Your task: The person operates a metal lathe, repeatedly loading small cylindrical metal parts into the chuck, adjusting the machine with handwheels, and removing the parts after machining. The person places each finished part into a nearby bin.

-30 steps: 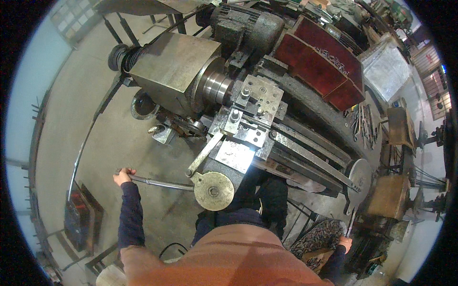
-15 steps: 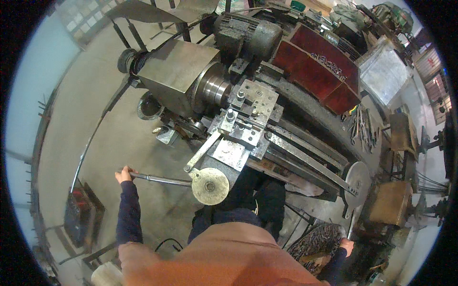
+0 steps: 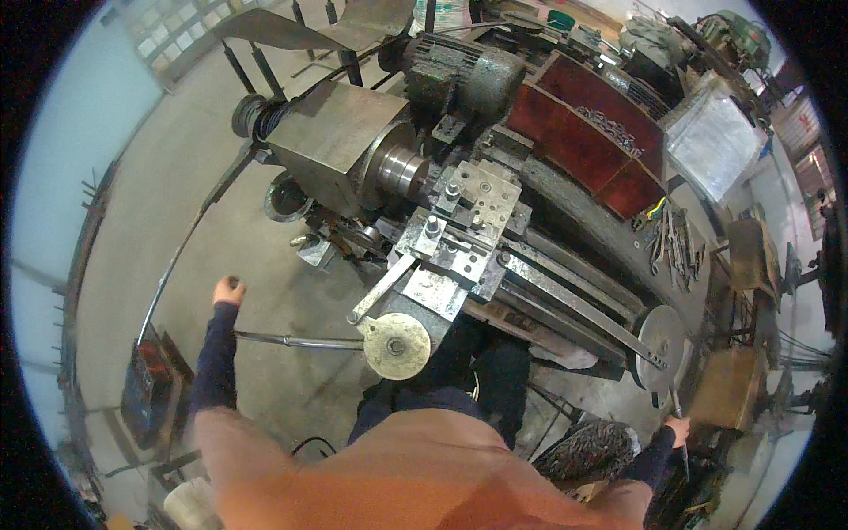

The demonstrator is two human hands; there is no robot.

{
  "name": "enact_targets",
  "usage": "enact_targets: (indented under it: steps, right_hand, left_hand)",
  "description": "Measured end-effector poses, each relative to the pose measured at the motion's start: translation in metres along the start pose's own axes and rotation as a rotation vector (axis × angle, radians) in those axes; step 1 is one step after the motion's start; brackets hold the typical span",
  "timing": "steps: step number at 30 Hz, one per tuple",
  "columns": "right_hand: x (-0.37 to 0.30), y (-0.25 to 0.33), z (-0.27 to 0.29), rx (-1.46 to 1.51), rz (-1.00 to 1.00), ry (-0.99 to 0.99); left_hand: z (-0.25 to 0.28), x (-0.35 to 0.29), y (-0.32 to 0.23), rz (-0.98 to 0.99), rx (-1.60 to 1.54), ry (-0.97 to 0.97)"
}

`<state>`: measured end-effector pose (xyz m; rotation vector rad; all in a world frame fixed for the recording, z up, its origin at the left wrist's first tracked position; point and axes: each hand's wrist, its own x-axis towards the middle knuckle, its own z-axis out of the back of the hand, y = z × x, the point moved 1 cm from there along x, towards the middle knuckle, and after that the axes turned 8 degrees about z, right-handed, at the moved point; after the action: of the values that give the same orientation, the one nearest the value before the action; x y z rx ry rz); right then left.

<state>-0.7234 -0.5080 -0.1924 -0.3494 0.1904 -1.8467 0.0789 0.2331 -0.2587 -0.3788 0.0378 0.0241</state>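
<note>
My left hand is raised beyond the end of a steel lever, apart from it, with fingers curled and nothing visible in them. The lever runs out from a round pale disc at the front of a small lathe. At the lower right my right hand is wrapped round a thin metal handle, below a grey handwheel. Between the hands lies the lathe's cross slide, with bolted tool blocks. A shiny round chuck projects from the boxy headstock.
Behind the bed stand an electric motor and a red tray holding small metal parts. Wrenches lie at the right. A dark box stands at the left, and a heap of dark shavings sits near my right arm.
My left hand has let go of the lever and moved up and slightly away. My right hand has swung right and upward with its handle. The view has shifted a little.
</note>
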Motion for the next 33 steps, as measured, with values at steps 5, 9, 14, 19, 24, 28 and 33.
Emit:
enact_targets:
  steps: [5, 9, 14, 19, 24, 28, 33]
  right_hand:
    - [-0.079, 0.010, -0.001, 0.425, 0.329, -0.267]
    - [-0.138, 0.024, 0.001, 0.575, 0.268, -0.097]
    - [-0.154, 0.035, 0.015, 0.605, 0.355, -0.059]
    - [-0.136, 0.057, 0.062, 0.673, 0.456, -0.073]
    - [-0.123, 0.125, 0.154, 0.911, 0.808, -0.118]
    - [-0.155, 0.224, 0.260, 1.151, 1.187, -0.123]
    - [-0.253, 0.362, 0.354, 1.285, 1.775, -0.003]
  left_hand:
    - [-0.082, 0.032, -0.109, -0.282, 0.392, 0.098]
    - [-0.109, 0.047, -0.140, -0.330, 0.492, 0.238]
    - [-0.177, 0.056, -0.136, 0.017, 0.295, 0.189]
    - [-0.198, 0.065, -0.123, -0.106, 0.245, 0.204]
    - [-0.158, 0.071, -0.112, -0.326, 0.433, 0.315]
    - [-0.127, 0.061, -0.126, -0.375, 0.411, 0.391]
    - [0.012, 0.062, -0.110, -0.401, 0.130, 0.042]
